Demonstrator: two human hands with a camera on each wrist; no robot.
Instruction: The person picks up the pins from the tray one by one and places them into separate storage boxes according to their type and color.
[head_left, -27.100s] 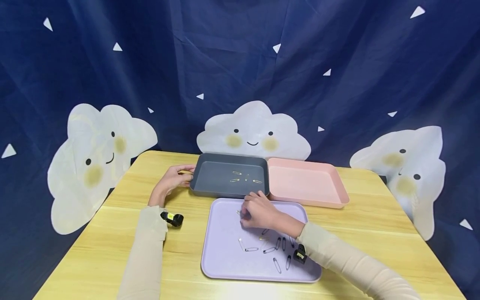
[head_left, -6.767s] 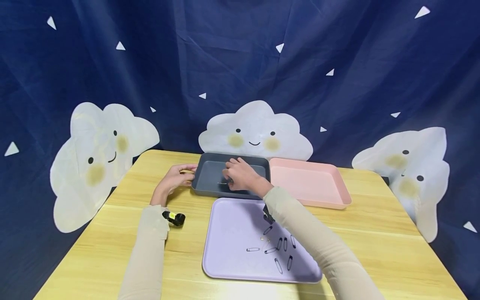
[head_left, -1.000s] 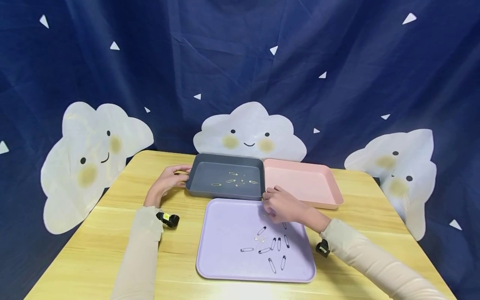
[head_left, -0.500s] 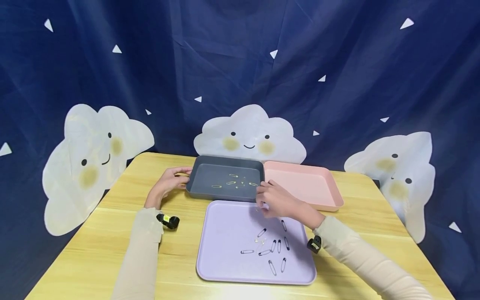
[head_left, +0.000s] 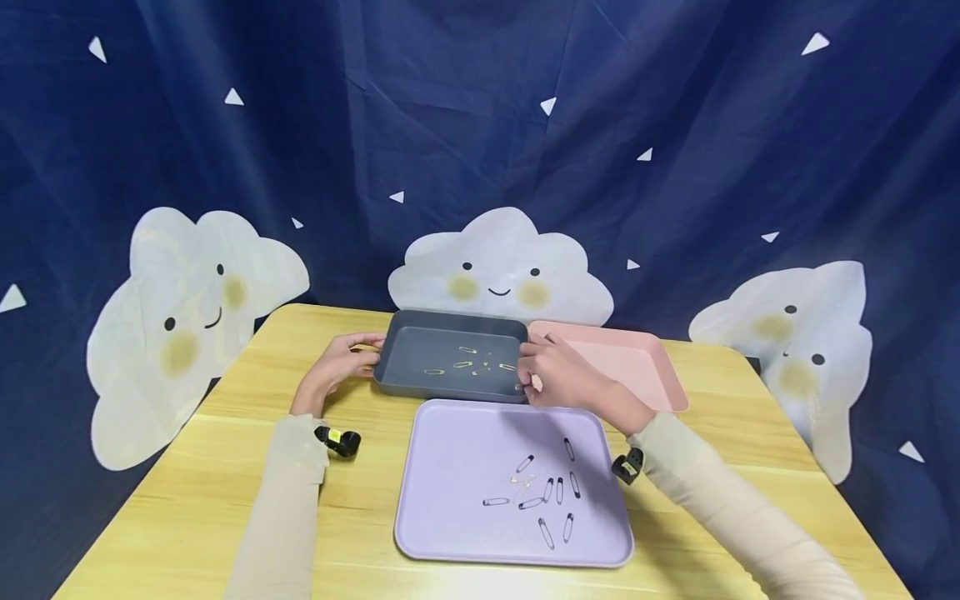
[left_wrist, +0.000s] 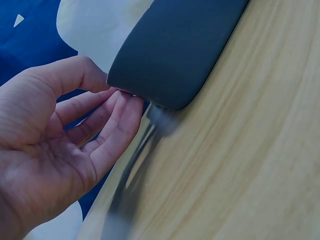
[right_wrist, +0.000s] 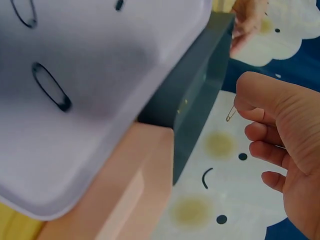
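My right hand [head_left: 562,375] is over the near right corner of the dark grey tray [head_left: 420,388], where it meets the pink tray. Between thumb and index finger it pinches a small gold safety pin [right_wrist: 230,114], which hangs below the fingertips in the right wrist view. My left hand [head_left: 333,369] holds the grey tray's left end, thumb at the rim and fingertips against the wall in the left wrist view. Several gold safety pins [head_left: 462,364] lie inside that tray. On the lilac tray [head_left: 450,467] lie several black safety pins [head_left: 546,533] and a few gold pins [head_left: 522,481].
The pink tray [head_left: 637,375] stands right of the grey one, partly behind my right hand. All three trays rest on the wooden table [head_left: 712,442]. A dark blue curtain [head_left: 480,125] with white clouds hangs behind the table's far edge.
Over the last second my right hand has moved from the lilac tray's back edge up to the grey tray's corner. Compared with 27 seconds ago, the grey tray holds more gold pins. The left hand stays put.
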